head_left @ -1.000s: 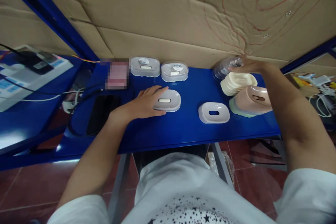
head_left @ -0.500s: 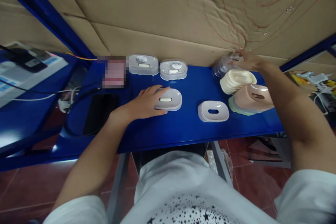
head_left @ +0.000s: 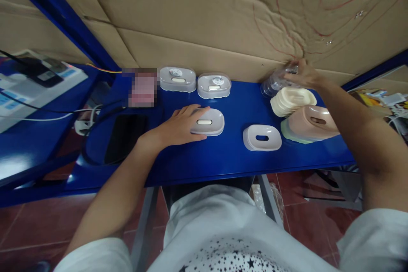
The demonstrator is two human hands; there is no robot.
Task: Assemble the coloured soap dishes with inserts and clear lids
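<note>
My left hand (head_left: 178, 126) grips the left end of a pale grey soap dish (head_left: 217, 122), thumb at the front and fingers over the back. The dish lies flat, with a cream insert in its middle slot. At the back right, my right hand (head_left: 302, 75) is closed on the stacked clear plastic lids (head_left: 272, 85) against the cardboard; its exact finger contact is partly hidden. Just in front of that hand lies a leaning stack of cream trays (head_left: 295, 100). A grey-white dish shell (head_left: 272, 140) with an open slot sits apart, right of the held dish.
Two lidded soap dishes (head_left: 178, 80) with round stickers stand at the back. Peach shells (head_left: 314, 121) sit over green ones (head_left: 291, 134) on the right. A black flat object (head_left: 124, 138) and cables lie left. Cardboard (head_left: 191, 21) walls the blue table's (head_left: 197, 161) back.
The whole view has shifted slightly, so things appear a little further right. My left hand stays on the soap dish, and my right hand stays at the clear lids.
</note>
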